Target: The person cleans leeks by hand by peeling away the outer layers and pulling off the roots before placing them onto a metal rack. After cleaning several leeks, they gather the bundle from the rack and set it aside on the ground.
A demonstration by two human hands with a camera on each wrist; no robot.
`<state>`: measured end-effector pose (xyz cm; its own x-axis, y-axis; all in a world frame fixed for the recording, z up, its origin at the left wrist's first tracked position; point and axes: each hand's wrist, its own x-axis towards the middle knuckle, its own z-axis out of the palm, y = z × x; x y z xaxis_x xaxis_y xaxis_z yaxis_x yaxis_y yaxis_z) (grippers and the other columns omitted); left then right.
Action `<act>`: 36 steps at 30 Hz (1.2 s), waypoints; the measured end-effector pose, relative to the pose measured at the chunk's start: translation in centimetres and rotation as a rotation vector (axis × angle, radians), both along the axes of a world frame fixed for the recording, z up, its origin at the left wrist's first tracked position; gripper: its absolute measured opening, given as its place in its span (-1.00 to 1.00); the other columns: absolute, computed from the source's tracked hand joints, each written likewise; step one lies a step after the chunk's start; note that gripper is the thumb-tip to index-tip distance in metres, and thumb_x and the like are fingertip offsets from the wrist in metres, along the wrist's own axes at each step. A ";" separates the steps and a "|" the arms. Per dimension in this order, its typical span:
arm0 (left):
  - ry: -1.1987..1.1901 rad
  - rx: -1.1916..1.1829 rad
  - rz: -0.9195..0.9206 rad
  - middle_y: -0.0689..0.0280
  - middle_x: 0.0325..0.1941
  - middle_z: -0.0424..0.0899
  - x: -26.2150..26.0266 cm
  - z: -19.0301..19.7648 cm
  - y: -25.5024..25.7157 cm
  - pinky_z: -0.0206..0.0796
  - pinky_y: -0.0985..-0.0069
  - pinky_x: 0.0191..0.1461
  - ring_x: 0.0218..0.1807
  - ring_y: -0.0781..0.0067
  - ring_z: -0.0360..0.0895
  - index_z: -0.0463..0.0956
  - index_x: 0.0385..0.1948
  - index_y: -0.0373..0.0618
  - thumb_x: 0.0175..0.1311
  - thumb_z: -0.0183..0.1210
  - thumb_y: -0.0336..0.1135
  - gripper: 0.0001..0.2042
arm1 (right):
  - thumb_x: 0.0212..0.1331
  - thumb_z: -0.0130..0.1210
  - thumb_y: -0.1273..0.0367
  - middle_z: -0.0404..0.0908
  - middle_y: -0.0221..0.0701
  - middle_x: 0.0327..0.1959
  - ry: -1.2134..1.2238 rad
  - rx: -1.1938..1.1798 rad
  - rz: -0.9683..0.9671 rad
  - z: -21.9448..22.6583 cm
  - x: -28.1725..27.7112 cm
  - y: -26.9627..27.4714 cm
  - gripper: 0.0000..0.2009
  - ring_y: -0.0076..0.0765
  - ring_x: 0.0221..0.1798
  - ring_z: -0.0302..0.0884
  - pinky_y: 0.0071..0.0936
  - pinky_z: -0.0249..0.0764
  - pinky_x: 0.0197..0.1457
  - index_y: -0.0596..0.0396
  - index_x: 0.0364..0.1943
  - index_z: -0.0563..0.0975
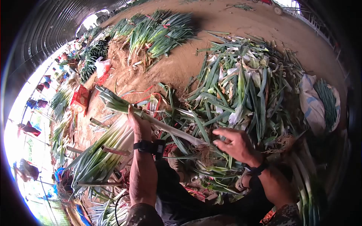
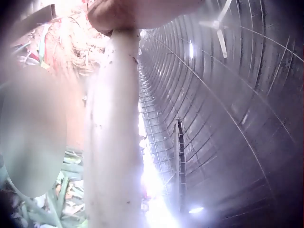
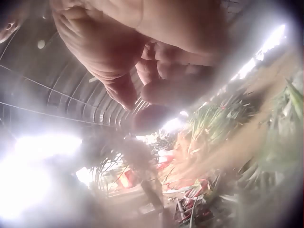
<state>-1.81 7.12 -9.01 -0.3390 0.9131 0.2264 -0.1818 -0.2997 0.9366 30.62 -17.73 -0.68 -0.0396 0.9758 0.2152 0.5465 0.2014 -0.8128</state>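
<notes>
My left hand grips a long green onion around its upper part. Its green top points to the far left, and its white shank slants down to a tuft of roots. In the left wrist view the pale shank runs straight down from the hand. Just right of the root end is my right hand, its fingers loosely bent and nothing seen between them. The right wrist view shows that hand's thumb and fingers from below. Under my left forearm, a heap of green onions lies across wooden bars.
A big pile of stripped leaves spreads ahead on the right. Tied onion bundles lie on the dirt floor further off. A white sack stands at far right, a red box at left. More onions lie by my right forearm.
</notes>
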 end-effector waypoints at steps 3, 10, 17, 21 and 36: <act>0.007 0.050 -0.065 0.19 -0.18 0.53 0.5 -1.2 1.1 0.53 0.39 -0.16 -0.19 0.28 0.56 0.34 0.12 -0.33 0.36 0.03 -0.56 -0.69 | 0.14 0.32 0.27 0.70 -0.17 -0.06 -0.077 0.088 0.045 -1.7 -1.6 0.6 -0.63 -0.14 -0.21 0.73 -0.36 0.64 -0.18 0.14 -0.01 0.61; 0.826 0.342 0.188 0.09 -0.05 0.43 2.8 0.8 -1.8 0.50 0.41 -0.14 -0.11 0.25 0.53 0.36 0.10 -0.41 0.39 0.01 -0.51 -0.71 | 0.16 0.25 0.43 0.68 -0.12 -0.33 -0.096 0.067 0.135 -4.4 -1.9 1.8 -0.79 -0.08 -0.31 0.69 -0.30 0.54 -0.28 0.19 -0.14 0.63; 0.922 0.352 0.198 0.10 -0.04 0.47 2.4 0.7 -1.8 0.58 0.38 -0.20 -0.15 0.26 0.58 0.31 0.19 -0.31 0.33 0.02 -0.65 -0.62 | 0.14 0.23 0.41 0.67 -0.16 -0.41 0.007 0.126 0.064 -4.0 -2.6 1.7 -0.83 -0.05 -0.37 0.67 -0.25 0.52 -0.32 0.15 -0.20 0.63; 1.005 0.409 0.254 0.10 -0.08 0.49 2.1 0.5 -2.0 0.57 0.38 -0.22 -0.18 0.26 0.59 0.30 0.20 -0.32 0.27 0.02 -0.70 -0.57 | 0.15 0.22 0.39 0.65 -0.13 -0.43 -0.007 0.161 0.084 -3.4 -2.8 1.3 -0.82 -0.04 -0.38 0.67 -0.24 0.53 -0.33 0.15 -0.20 0.63; 0.602 0.162 -0.029 0.18 -0.20 0.53 3.1 2.7 -3.0 0.50 0.51 -0.19 -0.22 0.41 0.51 0.31 0.15 -0.34 0.49 0.00 -0.40 -0.70 | 0.14 0.17 0.49 0.58 -0.09 -0.53 0.105 0.017 0.030 -4.1 -2.9 1.6 -0.91 -0.07 -0.47 0.64 -0.31 0.48 -0.39 0.23 -0.31 0.60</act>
